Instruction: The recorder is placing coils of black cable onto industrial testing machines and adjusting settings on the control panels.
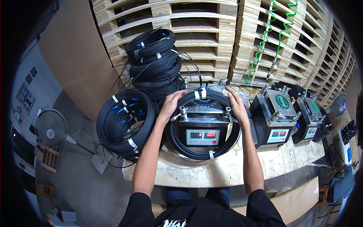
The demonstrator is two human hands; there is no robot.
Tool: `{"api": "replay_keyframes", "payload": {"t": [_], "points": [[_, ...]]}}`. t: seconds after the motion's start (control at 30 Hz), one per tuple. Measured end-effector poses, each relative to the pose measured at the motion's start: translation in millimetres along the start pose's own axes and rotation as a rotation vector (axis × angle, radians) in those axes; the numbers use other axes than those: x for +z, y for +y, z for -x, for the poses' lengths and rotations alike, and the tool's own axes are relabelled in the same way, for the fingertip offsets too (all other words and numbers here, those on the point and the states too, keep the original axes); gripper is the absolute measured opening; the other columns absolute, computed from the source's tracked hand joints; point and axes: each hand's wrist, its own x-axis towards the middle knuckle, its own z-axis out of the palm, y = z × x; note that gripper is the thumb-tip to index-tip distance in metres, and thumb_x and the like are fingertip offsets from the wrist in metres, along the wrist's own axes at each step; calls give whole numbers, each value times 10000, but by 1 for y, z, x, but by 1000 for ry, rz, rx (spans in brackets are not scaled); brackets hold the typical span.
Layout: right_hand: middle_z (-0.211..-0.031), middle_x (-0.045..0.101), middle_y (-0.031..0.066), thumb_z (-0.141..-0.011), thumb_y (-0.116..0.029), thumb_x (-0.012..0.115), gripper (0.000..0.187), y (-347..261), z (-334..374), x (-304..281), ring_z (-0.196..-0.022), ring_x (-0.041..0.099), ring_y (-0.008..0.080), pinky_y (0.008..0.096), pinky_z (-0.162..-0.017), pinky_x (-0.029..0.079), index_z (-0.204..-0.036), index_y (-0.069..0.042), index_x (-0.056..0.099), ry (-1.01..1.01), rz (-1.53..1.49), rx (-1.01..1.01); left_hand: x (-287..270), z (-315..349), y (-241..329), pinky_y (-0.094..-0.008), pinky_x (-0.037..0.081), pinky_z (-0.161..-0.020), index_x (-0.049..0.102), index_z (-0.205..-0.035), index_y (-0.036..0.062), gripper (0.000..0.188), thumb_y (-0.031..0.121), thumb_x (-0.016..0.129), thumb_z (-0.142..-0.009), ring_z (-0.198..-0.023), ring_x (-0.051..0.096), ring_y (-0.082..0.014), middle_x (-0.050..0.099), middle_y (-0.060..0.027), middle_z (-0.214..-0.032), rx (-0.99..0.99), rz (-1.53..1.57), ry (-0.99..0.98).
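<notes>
At six o'clock, nearest me, curves the pale edge of the desk (189, 174). Beyond it my left hand (172, 105), at ten o'clock, and right hand (238, 106), at two, grip the black cable coil (172, 133), which from my view encircles the machine (204, 118)'s lit display (204, 137). Farther off, stacked coils (157, 62) stand at eleven, wooden pallets (227, 17) at twelve.

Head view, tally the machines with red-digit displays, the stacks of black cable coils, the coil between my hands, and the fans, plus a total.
Machines: 3 (front machine, middle machine, right machine)
Cable stacks: 2 (near stack, rear stack)
Coil between left hand and right hand: 1
Fans: 2 (left fan, right fan)
Total: 8
</notes>
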Motion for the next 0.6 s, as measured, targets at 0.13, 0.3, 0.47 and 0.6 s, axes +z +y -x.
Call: {"api": "replay_keyframes", "payload": {"t": [0.13,0.3,0.47,0.6], "points": [[-1358,623,144,-1074,-271,462,427,4,-1,-3,-1262,557,221,314,-1087,383,-1384,5,562,-7,27,-36,5,2,4,-246,464,-924,675,-1232,-2,352,181,434,-1051,-1005,621,-103,694,-67,-1121,25,-28,23],[-1293,661,164,-1076,-281,454,426,-2,1,-1,-1221,584,224,320,-1069,395,-1357,12,582,-20,38,-38,4,3,4,-234,464,-910,676,-1228,9,341,190,450,-1049,-956,610,-95,694,-54,-1118,1,-59,88],[-1246,680,133,-1080,-279,452,419,-5,2,0,-1126,591,187,305,-1023,420,-1357,4,587,-35,31,7,-4,-1,-4,-261,430,-990,649,-1289,17,360,201,457,-1046,-1065,589,-140,681,-74,-1177,79,-131,59],[-1211,683,114,-1080,-281,455,422,1,1,0,-1096,586,182,300,-1005,427,-1363,4,582,-20,22,-20,1,1,1,-279,408,-1037,644,-1301,13,371,201,448,-1048,-1165,571,-166,676,-87,-1201,39,-107,64]]}}
